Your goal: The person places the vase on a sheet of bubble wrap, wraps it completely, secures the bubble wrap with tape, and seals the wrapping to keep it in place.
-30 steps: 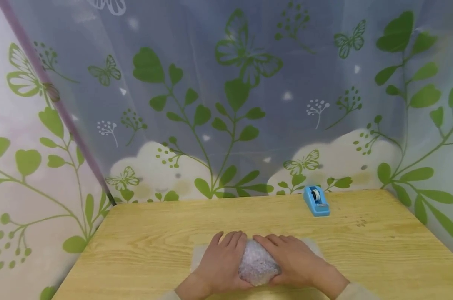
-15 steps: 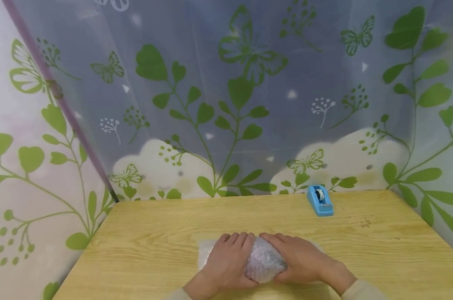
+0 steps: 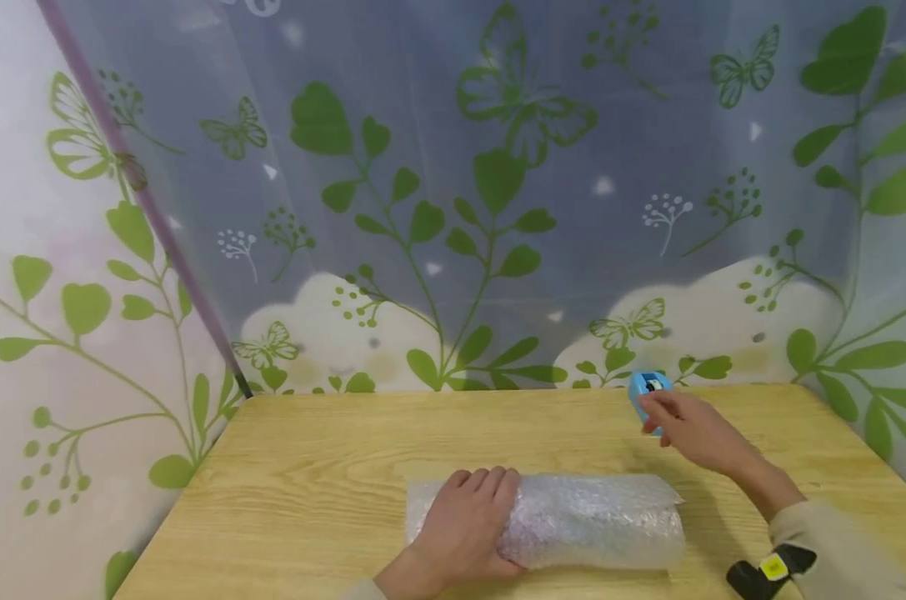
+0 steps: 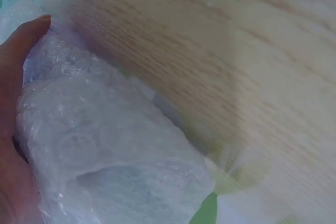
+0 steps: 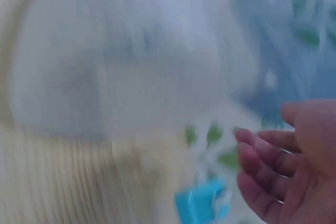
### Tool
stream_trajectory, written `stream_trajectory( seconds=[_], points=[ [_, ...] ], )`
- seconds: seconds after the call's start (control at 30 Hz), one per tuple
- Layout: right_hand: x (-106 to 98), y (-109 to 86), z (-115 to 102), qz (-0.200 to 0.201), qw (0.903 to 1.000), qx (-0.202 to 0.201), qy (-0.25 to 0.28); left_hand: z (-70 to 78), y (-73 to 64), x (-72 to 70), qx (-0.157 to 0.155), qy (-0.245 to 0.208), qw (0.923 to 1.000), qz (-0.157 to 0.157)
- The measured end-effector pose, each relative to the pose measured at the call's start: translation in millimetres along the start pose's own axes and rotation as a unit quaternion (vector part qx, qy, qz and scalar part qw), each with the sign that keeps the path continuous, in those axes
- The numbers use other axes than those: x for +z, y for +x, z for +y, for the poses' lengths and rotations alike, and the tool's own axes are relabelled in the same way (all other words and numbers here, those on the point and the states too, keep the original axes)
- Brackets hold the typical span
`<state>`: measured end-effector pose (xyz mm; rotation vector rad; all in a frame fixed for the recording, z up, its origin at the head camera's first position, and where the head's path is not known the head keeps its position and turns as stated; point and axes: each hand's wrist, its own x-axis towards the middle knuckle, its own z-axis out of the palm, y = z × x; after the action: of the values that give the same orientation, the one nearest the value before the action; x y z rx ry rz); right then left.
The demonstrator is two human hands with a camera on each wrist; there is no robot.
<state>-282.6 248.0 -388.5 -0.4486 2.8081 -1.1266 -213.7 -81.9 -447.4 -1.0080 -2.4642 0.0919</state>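
Observation:
A roll of clear bubble wrap (image 3: 591,521) lies across the near part of the table, wound round something lavender that shows faintly through it. My left hand (image 3: 468,521) grips the roll left of its middle, fingers over the top and thumb on the near side. In the left wrist view the bubble wrap (image 4: 110,135) runs away from the thumb, one layered end facing the camera. My right hand (image 3: 696,429) is in the air with loosely bent fingers, holding nothing. It overlaps the blue tape dispenser (image 3: 638,398) in the head view. The right wrist view is blurred, with the tape dispenser (image 5: 197,203) below the fingers.
The wood-grain table (image 3: 310,450) backs onto a curtain (image 3: 392,183) printed with leaves and butterflies, which also hangs at both sides. A purple pole (image 3: 152,208) slants down to the table's back left corner. A black wrist strap (image 3: 793,560) is on the right forearm.
My right hand has let go of the wrapped roll and moved back and right to the tape dispenser. The left hand keeps its hold. The head view has shifted slightly.

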Motion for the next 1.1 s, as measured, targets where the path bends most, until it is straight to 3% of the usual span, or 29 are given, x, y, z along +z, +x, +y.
stream_trajectory(
  seconds=[0.1, 0.27, 0.43, 0.6, 0.77, 0.93, 1.1],
  points=[
    [-10, 4.5, 35, 0.032, 0.9986, 0.042, 0.011, 1.2, -1.6, 0.0, -0.002, -0.008, 0.9998, -0.016],
    [-9, 7.4, 74, 0.034, 0.9947, 0.097, -0.002, 4.1, -3.7, -1.5, -0.007, -0.026, 0.9991, -0.034],
    [-6, 15.3, 83, 0.029, 0.9927, 0.107, -0.047, 5.7, -3.8, -2.1, -0.006, -0.024, 0.9995, -0.017],
    [-9, 25.3, 86, 0.007, 0.9924, 0.109, -0.057, 5.7, -4.1, -1.4, -0.01, -0.012, 0.9999, -0.002],
    [-10, 32.7, 93, -0.008, 0.9919, 0.125, 0.023, 4.7, -4.7, -1.9, -0.014, -0.003, 0.9999, -0.001],
    [-11, 32.5, 84, -0.023, 0.9802, 0.145, 0.133, 3.8, -5.8, -1.5, -0.018, 0.003, 0.9998, -0.002],
    [-12, 36.9, 79, -0.017, 0.972, 0.164, 0.167, 2.1, -6.8, -1.3, -0.022, 0.002, 0.9998, 0.003]
  ],
)
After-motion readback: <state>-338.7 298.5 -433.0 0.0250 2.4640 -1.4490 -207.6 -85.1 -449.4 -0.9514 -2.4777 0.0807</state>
